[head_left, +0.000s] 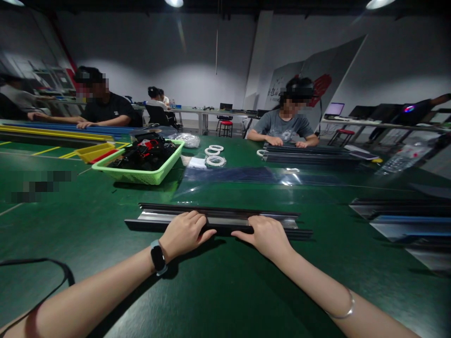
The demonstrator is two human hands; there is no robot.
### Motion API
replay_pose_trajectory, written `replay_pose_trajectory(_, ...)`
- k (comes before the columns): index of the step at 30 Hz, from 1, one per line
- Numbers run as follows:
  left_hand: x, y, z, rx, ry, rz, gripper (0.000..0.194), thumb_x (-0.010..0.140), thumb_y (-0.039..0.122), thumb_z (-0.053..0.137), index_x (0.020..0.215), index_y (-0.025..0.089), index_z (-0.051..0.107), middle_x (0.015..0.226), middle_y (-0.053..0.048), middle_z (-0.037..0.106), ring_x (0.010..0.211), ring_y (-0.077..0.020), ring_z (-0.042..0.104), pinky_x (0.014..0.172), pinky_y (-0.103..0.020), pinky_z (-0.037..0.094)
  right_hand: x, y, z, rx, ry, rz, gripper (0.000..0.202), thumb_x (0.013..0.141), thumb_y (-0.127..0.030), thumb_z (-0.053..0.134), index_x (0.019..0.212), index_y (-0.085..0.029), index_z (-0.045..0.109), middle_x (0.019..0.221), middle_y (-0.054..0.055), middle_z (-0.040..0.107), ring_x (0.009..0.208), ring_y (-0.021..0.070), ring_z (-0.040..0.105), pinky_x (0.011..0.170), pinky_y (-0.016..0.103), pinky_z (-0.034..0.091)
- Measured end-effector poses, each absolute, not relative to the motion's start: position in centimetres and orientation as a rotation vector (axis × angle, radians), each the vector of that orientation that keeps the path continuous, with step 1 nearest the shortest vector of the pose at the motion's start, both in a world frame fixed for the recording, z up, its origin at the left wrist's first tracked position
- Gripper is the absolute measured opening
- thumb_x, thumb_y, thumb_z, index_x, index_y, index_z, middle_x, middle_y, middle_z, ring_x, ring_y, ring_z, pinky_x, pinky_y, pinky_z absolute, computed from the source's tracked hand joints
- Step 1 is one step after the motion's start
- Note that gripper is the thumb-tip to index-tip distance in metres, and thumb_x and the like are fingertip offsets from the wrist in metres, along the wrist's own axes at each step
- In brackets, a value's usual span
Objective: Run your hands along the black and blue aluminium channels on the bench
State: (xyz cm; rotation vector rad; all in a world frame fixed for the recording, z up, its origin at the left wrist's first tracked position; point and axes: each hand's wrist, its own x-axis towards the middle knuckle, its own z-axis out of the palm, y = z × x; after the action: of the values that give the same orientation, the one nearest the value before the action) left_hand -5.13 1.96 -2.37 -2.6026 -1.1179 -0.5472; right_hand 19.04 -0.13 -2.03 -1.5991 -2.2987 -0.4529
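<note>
A long black channel-shaped profile [225,230] lies crosswise on the green table in front of me, with a shiny silvery strip [229,220] along its inside. My left hand [186,231], with a watch on the wrist, grips the profile left of its middle, fingers over the top and thumb along the near edge. On the right part, my right hand [266,234] holds it the same way, its thumb pointing toward the left one. Both hands are closed on it; the fingertips are hidden inside the channel.
Beyond the profile lies clear plastic film [253,176]. A green basket [158,171] of black parts stands back left, near white tape rolls [214,159]. More profiles [405,220] lie at right. Two co-workers [287,124] [105,105] sit across the table.
</note>
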Motion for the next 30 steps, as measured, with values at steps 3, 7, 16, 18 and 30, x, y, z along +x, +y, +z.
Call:
replay_pose_trajectory(3,-5.15,2.15,-2.60,-2.610,-1.157,-0.523,0.036,0.085,0.046,0.036,0.082,0.015,0.055,0.076,-0.007,0.059,0.077,-0.0191,0.056,0.068,-0.031,0.044,19.00,0.06,-1.99,-1.608,-2.309,-0.445,0.057,0.075,-0.066,0.034,0.065,-0.015,0.058,0.063,0.009,0.061,0.061,0.0188,0.057,0.056,0.027,0.036)
replay_pose_trajectory(7,-4.80,2.21,-2.64,-2.595,-1.185,-0.521,0.040,0.084,0.048,0.036,0.079,0.015,0.056,0.074,-0.007,0.061,0.076,-0.0199,0.057,0.067,-0.031,0.044,19.06,0.27,-1.82,-1.615,-2.323,-0.456,0.057,0.073,-0.067,0.035,0.064,-0.016,0.057,0.063,0.008,0.061,0.061,0.0186,0.057,0.055,0.027,0.036)
replay_pose_trajectory(16,-4.82,1.76,-2.63,-2.454,-1.306,-0.519,0.042,0.085,0.048,0.035,0.068,0.015,0.056,0.067,-0.006,0.061,0.067,-0.0190,0.057,0.061,-0.030,0.040,19.76,-0.22,-1.67,-1.496,-2.325,-0.489,0.052,0.078,-0.061,0.035,0.065,-0.015,0.056,0.063,0.006,0.060,0.062,0.0153,0.055,0.057,0.025,0.033)
replay_pose_trajectory(18,-5.07,1.74,-2.68,-2.438,-1.291,-0.528,0.040,0.085,0.046,0.035,0.068,0.016,0.055,0.067,-0.005,0.060,0.066,-0.0185,0.056,0.060,-0.029,0.040,19.68,-0.26,-1.76,-1.506,-2.319,-0.499,0.052,0.079,-0.061,0.034,0.066,-0.015,0.057,0.065,0.006,0.060,0.063,0.0156,0.055,0.056,0.025,0.033)
replay_pose_trajectory(30,-4.86,1.88,-2.74,-2.543,-1.062,-0.524,0.029,0.086,0.039,0.038,0.072,0.017,0.050,0.069,-0.003,0.055,0.067,-0.0165,0.052,0.060,-0.028,0.039,19.44,0.47,-2.01,-1.634,-2.372,-0.432,0.061,0.075,-0.068,0.029,0.064,-0.016,0.059,0.066,0.007,0.062,0.061,0.0190,0.058,0.053,0.027,0.036)
